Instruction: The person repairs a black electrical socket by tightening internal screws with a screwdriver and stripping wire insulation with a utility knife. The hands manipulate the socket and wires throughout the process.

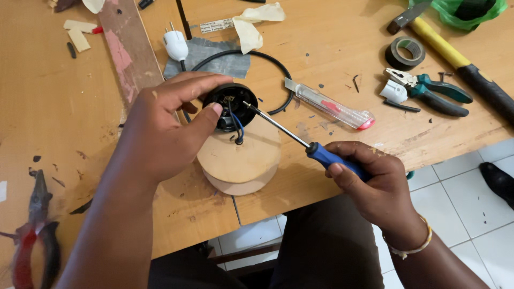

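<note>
Left hand (160, 134) is closed around a black lamp holder (231, 106), which is held on a round wooden disc (241, 155) near the table centre. Right hand (375, 182), at 4 o'clock from the holder, is gripped around the blue handle of a screwdriver (300, 138), whose tip is placed inside the holder. A utility knife (332, 104) is seen at 2 o'clock from the disc, red pliers (32, 235) at 8 o'clock.
</note>
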